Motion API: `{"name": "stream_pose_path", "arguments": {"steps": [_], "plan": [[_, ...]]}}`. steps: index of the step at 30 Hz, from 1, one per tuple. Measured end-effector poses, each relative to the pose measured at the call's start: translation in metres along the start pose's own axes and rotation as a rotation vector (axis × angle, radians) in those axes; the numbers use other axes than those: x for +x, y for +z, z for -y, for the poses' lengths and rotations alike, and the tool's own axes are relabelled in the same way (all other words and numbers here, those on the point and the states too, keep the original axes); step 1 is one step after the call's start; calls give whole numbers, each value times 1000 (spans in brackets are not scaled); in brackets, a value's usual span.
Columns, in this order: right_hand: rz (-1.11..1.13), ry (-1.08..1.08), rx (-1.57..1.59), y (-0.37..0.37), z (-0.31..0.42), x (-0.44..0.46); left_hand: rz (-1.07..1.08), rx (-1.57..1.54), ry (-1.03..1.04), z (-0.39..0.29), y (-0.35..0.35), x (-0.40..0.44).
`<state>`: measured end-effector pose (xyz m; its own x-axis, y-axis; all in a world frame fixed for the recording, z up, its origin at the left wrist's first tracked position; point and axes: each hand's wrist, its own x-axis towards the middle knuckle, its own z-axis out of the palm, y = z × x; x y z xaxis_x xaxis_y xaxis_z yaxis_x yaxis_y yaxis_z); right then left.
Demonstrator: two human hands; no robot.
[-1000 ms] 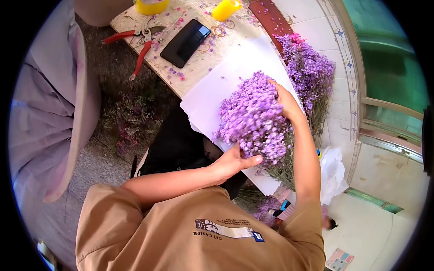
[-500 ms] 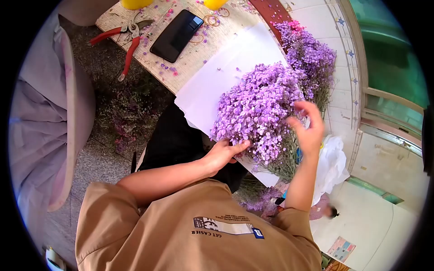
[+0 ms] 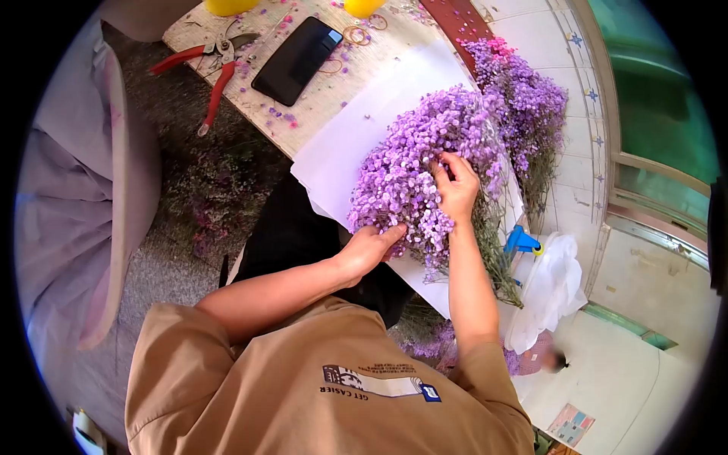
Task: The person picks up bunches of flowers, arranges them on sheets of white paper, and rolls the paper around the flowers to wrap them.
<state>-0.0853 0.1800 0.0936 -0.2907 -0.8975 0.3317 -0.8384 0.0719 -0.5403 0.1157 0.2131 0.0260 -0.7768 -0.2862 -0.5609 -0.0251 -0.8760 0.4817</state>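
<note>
A large bunch of small purple flowers lies over white paper on the table, its green stems pointing to the lower right. My left hand is at the bunch's near edge, its thumb over the blossoms and its other fingers hidden beneath, gripping them. Among the blossoms, my right hand has its thumb and fingers bent together in a pinch. What sits between those fingertips is too small to make out.
Red-handled pruning shears, a black phone and rubber bands lie on the table. Another purple bunch rests at the right. A blue nozzle-like object is beside a white plastic bag. A person is farther off.
My right hand has moved left from the bunch's right side into its blossoms, and its fingers have closed. The blossoms have shifted and spread slightly. My left hand stays nearly in place.
</note>
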Motion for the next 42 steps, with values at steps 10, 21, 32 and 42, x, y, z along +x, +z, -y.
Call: {"name": "stream_pose_path", "arguments": {"steps": [10,21,32,42], "plan": [[105,-83,-161,-16,11,3,285,596,-66,-96,-27,-69],[47,-120,-239,-13,24,-10,-16,906,680,-168,-32,2],[30,-110,-276,-20,31,-7,-72,947,752,-157,-27,-8],[10,-40,-357,-52,80,-9,-139,1034,854,-153,-21,-1]]}}
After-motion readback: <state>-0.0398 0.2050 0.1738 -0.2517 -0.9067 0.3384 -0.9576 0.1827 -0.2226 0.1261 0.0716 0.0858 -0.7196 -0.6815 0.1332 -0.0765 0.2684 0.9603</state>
